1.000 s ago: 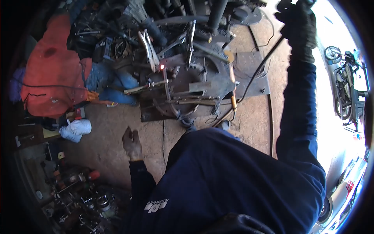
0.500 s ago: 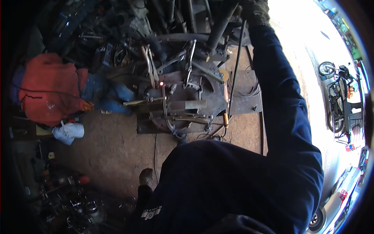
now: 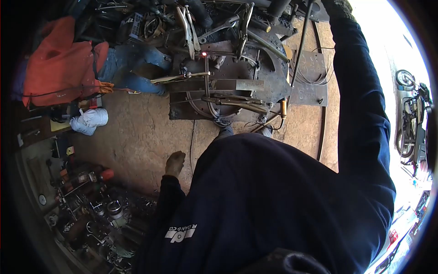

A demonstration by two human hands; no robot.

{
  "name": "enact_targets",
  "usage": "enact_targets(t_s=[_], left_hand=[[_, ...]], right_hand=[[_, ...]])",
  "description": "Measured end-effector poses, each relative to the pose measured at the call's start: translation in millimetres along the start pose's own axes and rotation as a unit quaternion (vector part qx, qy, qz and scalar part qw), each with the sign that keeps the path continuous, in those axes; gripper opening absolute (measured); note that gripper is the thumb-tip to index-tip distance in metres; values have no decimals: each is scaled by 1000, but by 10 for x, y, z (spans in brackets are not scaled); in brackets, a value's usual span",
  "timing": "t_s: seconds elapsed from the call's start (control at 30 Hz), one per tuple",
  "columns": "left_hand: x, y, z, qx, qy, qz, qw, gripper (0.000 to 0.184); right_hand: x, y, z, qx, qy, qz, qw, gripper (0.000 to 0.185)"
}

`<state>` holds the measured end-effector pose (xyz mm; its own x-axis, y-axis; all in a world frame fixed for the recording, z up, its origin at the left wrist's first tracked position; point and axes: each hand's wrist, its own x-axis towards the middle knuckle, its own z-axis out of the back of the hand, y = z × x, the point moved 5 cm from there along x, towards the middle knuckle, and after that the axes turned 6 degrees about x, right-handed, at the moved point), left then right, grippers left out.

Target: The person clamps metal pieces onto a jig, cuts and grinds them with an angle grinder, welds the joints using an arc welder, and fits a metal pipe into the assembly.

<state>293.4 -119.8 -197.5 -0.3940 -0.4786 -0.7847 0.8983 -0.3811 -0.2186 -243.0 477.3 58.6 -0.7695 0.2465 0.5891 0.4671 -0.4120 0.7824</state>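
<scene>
My left hand (image 3: 175, 164), in a light glove, hangs over the floor left of my knees, its fingers curled together around nothing visible. My right hand (image 3: 340, 8) is raised at the top right edge, its fingers cut off by the frame. Just left of it, a dark cable or rod (image 3: 302, 45) runs down toward a round metal plate (image 3: 273, 68); whether I hold it is hidden. Locking pliers (image 3: 188, 29) and a second pair (image 3: 244, 32) grip metalwork on the plate. A small spot (image 3: 204, 54) glows on a curved bar. A wooden handle (image 3: 283, 108) lies at the near edge.
A person in a red jacket (image 3: 59, 73) bends at the left, legs near the metalwork. White cloth (image 3: 89, 121) lies below them. Metal parts (image 3: 114, 210) crowd the lower left. A cable (image 3: 192, 141) crosses the floor (image 3: 132, 137). A motorcycle (image 3: 408, 118) stands at the right.
The view has shifted, swinging left and back right. My left hand has moved nearer my knee and its fingers have curled in. My right hand has mostly left the frame at the top.
</scene>
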Motion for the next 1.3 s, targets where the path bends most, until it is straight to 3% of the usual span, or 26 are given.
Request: enact_targets(t_s=[0.07,0.13,0.23,0.27,0.3,0.4,0.43,0.5,0.53,0.57,0.6,0.67,0.73,0.77,0.83,0.87,0.9,1.1,1.23,1.3], left_hand=[[34,-141,28,11,-22,-36,999,54],[7,-309,42,36,-30,-37,998,56],[-131,-480,-4,47,-31,-51,997,58],[-144,-479,-41,49,-19,-57,997,58],[-167,-464,-73,52,-7,-62,997,59],[-166,-295,-183,72,15,-51,996,59],[-155,-215,-217,76,16,-50,996,59],[-128,-49,-300,72,45,-42,995,59],[-108,43,-322,76,45,-42,995,59],[-91,125,-361,62,59,-33,996,59],[-84,159,-409,49,75,-26,996,58],[-199,44,-462,69,77,-26,994,57],[-310,-156,-512,94,82,-31,992,56],[-332,-282,-542,151,86,-54,983,55],[-395,-447,-632,214,98,-86,968,54],[-417,-521,-656,192,74,-103,973,52],[-416,-597,-685,169,51,-122,977,51],[36,-776,-734,162,75,-178,968,46],[264,-774,-727,166,71,-203,963,43],[243,-775,-705,157,78,-198,964,45]], right_hand=[[-200,161,78,29,46,1,999,55],[-539,231,200,27,54,-131,990,56],[-1088,-167,467,-71,71,-74,992,53],[-1419,-3,551,-137,33,-148,979,56],[-1748,-269,683,-113,25,-142,983,52],[-2932,-595,1013,-116,-27,-278,953,49],[-3289,-553,1106,-151,2,-369,917,47],[-4388,-1238,1364,-140,17,-409,902,55],[-4926,-1383,1504,-217,99,-477,846,58],[-5494,-1522,1634,-263,123,-482,827,52],[-5699,-1220,1700,-202,181,-594,757,49],[-6642,-1248,1851,-32,95,-779,618,46],[-7203,-1153,2035,69,19,-845,530,45],[-7304,-1101,2084,82,63,-832,545,44],[-7309,-1059,2150,82,41,-833,545,43],[-7214,-1044,2154,83,32,-831,549,43],[-7225,-1145,2170,77,39,-803,590,43],[-6573,-1230,2008,72,-3,-730,680,46],[-6510,-1125,1905,41,10,-715,697,51],[-6675,-988,1871,16,51,-733,678,53]])
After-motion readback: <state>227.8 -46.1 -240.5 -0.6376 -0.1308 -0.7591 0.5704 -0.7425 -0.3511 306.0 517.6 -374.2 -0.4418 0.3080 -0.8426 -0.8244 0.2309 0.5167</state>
